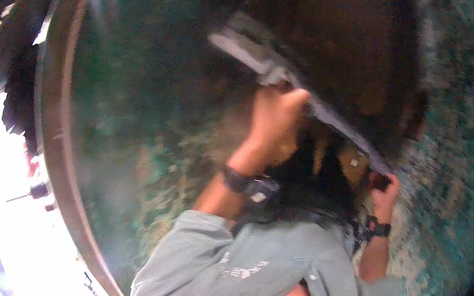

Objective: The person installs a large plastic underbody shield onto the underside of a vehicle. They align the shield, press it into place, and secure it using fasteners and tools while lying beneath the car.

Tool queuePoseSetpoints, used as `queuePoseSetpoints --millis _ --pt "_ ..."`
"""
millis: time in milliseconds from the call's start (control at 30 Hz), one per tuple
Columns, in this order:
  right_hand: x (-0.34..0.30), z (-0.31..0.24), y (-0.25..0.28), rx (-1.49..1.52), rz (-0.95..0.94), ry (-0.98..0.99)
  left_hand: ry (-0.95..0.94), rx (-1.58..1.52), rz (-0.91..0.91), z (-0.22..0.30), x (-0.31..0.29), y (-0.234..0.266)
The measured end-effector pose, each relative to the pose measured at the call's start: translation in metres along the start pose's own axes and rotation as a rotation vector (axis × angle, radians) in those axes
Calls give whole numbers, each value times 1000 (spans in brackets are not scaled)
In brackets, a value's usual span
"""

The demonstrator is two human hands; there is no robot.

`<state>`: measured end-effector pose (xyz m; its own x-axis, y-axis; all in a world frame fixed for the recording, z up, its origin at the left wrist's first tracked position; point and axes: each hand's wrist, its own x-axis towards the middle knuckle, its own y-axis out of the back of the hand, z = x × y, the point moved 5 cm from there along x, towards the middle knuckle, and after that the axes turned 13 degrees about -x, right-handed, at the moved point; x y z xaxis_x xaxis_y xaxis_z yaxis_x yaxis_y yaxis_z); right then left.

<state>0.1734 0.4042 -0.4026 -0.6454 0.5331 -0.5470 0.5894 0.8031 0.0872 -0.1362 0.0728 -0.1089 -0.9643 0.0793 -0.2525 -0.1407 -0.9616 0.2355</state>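
Note:
A long, pale grey strip (337, 124) runs slantwise from upper left down to the right in front of me. It is smeared by motion, and its kind is unclear. My left hand (277, 117) is closed around it left of its middle, beside a whitish fitting (273, 73). At the strip's lower right end, the fingers of my right hand (386, 193) are bent around it. A dark brown surface (360, 50) lies just beyond the strip; I cannot tell whether the two are joined. Both my wrists wear dark bands.
The floor (442, 237) around me is green with worn, pale patches. A pale brown edge (62, 141) curves along the left side, with a very bright area (14, 226) past it. Dark, blurred shapes stand at the upper left.

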Motion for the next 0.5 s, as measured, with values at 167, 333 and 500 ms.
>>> queuePoseSetpoints --millis 167,333,500 --pt "-5 -1 14 600 42 -370 -47 -325 -60 25 -31 0" --pt "-17 20 17 534 108 -144 -124 -181 -38 53 -68 40" --pt "-14 35 -13 583 -108 223 2 -440 7 62 -99 85"
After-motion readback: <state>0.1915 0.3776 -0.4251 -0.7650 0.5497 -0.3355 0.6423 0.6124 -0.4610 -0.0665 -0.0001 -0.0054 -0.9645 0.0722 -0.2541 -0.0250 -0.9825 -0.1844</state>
